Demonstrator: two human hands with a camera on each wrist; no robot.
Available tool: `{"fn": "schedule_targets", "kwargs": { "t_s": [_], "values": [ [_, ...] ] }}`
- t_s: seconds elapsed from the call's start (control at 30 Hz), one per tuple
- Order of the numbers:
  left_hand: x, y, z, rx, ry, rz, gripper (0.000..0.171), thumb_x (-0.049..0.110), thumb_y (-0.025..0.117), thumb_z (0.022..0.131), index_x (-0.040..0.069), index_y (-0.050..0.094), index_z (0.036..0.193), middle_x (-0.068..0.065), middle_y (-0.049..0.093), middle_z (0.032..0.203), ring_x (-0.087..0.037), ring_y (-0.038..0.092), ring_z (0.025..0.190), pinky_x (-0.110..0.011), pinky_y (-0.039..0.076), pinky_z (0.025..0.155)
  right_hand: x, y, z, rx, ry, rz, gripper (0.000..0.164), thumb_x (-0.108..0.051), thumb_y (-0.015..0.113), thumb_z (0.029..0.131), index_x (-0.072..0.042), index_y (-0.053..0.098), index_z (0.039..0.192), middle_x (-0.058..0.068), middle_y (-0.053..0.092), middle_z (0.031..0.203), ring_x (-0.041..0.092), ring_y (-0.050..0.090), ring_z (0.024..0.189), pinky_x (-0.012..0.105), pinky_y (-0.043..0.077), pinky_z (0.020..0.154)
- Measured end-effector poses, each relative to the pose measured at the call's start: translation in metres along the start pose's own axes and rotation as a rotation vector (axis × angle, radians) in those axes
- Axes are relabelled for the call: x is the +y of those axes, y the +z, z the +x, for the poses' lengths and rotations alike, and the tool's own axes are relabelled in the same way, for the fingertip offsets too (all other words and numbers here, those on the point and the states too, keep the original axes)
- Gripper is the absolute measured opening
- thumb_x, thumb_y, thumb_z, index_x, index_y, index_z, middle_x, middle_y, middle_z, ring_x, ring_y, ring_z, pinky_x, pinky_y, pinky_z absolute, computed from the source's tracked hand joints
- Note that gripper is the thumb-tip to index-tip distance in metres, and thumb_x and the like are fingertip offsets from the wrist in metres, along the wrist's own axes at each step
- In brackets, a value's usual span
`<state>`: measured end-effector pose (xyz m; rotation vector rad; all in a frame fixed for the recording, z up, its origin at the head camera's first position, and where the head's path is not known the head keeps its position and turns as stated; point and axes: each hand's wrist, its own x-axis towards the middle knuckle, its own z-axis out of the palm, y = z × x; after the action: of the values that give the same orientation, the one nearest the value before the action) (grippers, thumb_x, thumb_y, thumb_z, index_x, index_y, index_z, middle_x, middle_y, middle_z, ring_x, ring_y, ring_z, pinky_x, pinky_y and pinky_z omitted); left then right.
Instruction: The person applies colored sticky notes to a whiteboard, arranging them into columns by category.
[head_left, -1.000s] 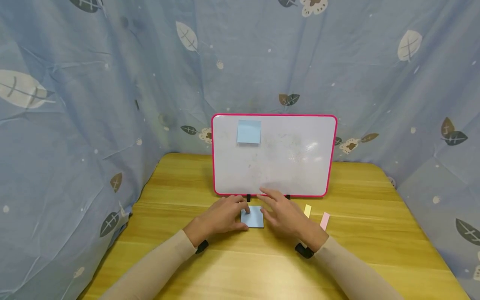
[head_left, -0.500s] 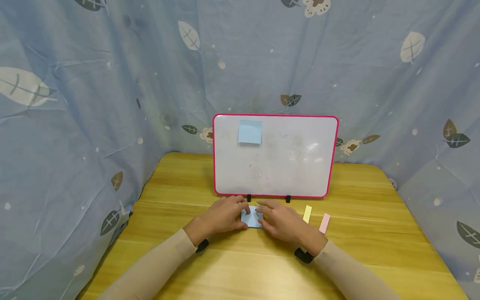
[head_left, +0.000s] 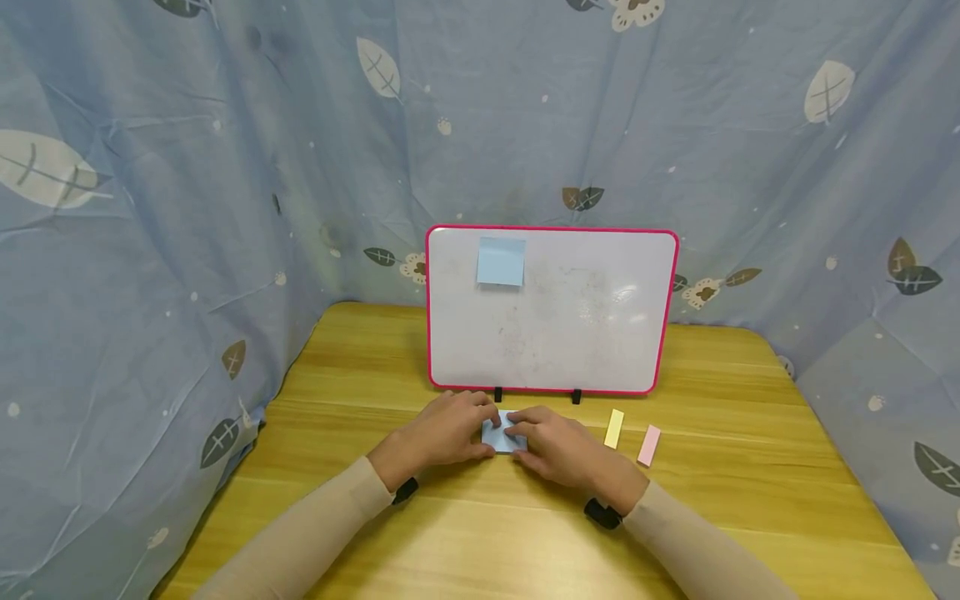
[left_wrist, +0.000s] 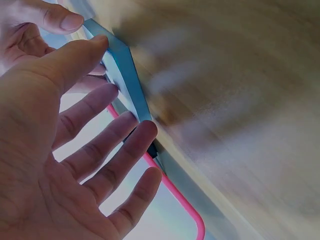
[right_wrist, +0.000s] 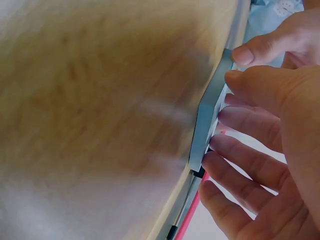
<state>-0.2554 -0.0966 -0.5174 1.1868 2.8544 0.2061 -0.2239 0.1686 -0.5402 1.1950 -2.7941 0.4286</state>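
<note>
A pad of light blue sticky notes (head_left: pixel 499 443) lies on the table between both hands. My left hand (head_left: pixel 450 429) holds its left side, the thumb at the near corner and the index finger bent onto the top sheet. From the right, my right hand (head_left: pixel 562 448) rests fingertips on the top of the pad, its thumb by the near edge. Both wrist views show the thick blue edge of the pad (left_wrist: pixel 132 82), with the thumbs at its near corners. Behind it stands a pink-framed whiteboard (head_left: pixel 555 333), bearing one light blue sticky note (head_left: pixel 501 262) at upper left.
Right of the right hand lie a yellow strip (head_left: pixel 614 429) and a pink strip (head_left: pixel 648 446). Black feet (head_left: pixel 576 397) support the whiteboard's lower edge. A blue leaf-patterned curtain (head_left: pixel 480 125) surrounds the back and sides of the wooden table (head_left: pixel 735 467).
The right hand has come down and leftward onto the pad, its fingers now over the top sheet. More of the yellow and pink strips shows. The left hand stays put.
</note>
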Motion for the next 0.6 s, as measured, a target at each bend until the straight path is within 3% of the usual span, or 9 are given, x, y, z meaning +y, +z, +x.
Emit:
{"fn": "schedule_targets", "kwargs": {
  "t_s": [0.13,0.3,0.6],
  "values": [
    [0.001,-0.001,0.0,0.003,0.006,-0.023,0.033,0.045,0.088,0.106,0.022,0.084,0.129,0.001,0.081,0.14,-0.019,0.077,0.118,-0.046,0.062,0.099,-0.001,0.0,0.0,0.008,-0.004,-0.007,0.033,-0.027,0.085,0.11,-0.011,0.085,0.139,0.012,0.075,0.156,0.031,0.075,0.141,0.044,0.072,0.099],
    [0.002,-0.005,0.001,0.051,0.041,-0.031,0.01,0.03,0.083,0.11,0.023,0.087,0.114,0.005,0.086,0.12,-0.012,0.076,0.095,-0.036,0.057,0.084,-0.002,0.001,0.003,0.058,-0.012,-0.018,0.026,-0.027,0.085,0.11,-0.012,0.087,0.131,0.009,0.081,0.146,0.028,0.079,0.134,0.041,0.072,0.097],
    [0.001,-0.005,0.004,0.118,0.072,-0.038,0.01,0.024,0.085,0.11,0.018,0.089,0.102,0.006,0.086,0.091,-0.008,0.069,0.075,-0.023,0.052,0.07,-0.008,0.002,0.015,0.133,0.01,0.019,0.009,-0.017,0.083,0.11,-0.014,0.091,0.114,0.0,0.088,0.117,0.018,0.083,0.108,0.033,0.07,0.088]
  ]
}}
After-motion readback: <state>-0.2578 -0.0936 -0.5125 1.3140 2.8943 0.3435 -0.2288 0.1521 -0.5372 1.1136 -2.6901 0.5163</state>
